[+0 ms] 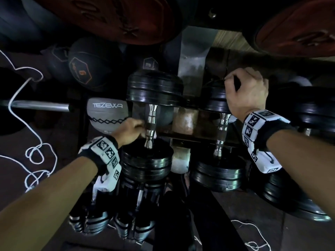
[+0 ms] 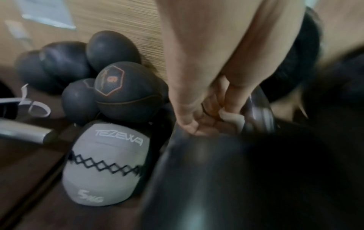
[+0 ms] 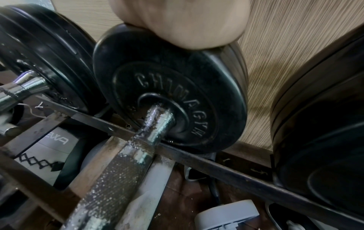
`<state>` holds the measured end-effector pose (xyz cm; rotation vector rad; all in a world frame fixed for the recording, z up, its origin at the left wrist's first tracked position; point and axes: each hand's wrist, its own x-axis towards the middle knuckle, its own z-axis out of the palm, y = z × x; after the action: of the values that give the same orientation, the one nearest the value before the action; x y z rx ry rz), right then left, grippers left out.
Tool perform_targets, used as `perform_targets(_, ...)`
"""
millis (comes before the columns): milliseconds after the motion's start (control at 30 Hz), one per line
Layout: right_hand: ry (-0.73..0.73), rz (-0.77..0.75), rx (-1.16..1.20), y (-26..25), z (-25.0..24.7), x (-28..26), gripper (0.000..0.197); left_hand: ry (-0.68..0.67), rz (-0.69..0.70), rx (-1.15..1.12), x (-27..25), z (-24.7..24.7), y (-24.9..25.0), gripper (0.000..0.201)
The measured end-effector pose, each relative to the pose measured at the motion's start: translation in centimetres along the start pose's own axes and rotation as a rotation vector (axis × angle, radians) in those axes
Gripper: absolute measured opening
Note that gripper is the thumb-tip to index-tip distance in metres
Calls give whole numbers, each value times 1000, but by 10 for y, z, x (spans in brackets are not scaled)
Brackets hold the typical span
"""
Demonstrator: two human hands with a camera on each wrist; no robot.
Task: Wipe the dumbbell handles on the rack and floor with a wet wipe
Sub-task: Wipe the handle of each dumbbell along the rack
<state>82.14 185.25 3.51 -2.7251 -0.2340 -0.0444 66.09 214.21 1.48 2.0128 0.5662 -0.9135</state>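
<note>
Two black-plated dumbbells lie on the rack in the head view. My left hand [image 1: 132,130] grips the chrome handle [image 1: 151,124] of the left dumbbell, with a white wet wipe [image 1: 144,134] between its fingers and the bar. In the left wrist view the curled fingers [image 2: 208,115] press the wipe [image 2: 230,118] against the handle [image 2: 256,109]; that picture is blurred. My right hand [image 1: 244,95] sits on top of the far plate [image 1: 215,100] of the right dumbbell, fingers curled over its edge. Below it that dumbbell's knurled handle [image 3: 126,163] is bare, and the palm [image 3: 177,23] presses on the plate [image 3: 169,93].
A grey TEZEWA ball [image 1: 107,115] and dark medicine balls [image 1: 85,69] lie left of the rack. A steel bar [image 1: 39,105] and white cord [image 1: 34,153] are on the left floor. More dumbbells [image 1: 137,205] stand below, and big plates [image 1: 317,113] crowd the right. The rack rail [image 3: 216,165] runs under the handles.
</note>
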Motion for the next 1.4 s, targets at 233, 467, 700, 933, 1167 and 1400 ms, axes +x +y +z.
perform_targets(233, 2, -16, 22, 0, -2, -1, 31, 192, 14, -166, 20, -12, 30, 21)
perform_targets(467, 14, -11, 15, -1, 0, -2, 33, 195, 64, -48, -5, -8, -2, 31)
perform_targets(700, 15, -10, 19, 1, 0, -2, 32, 204, 94, -34, 4, 3, 12, 25)
perform_targets(933, 8, -5, 14, -1, 0, -2, 34, 100, 38, 62, 0, 0, -3, 28)
perform_targets(1167, 2, -7, 18, -1, -2, -2, 33, 65, 87, 21, -6, 13, -35, 17)
perform_targets(1400, 32, -21, 4, 1, 1, -1, 29, 75, 86, 34, -6, 24, -38, 24)
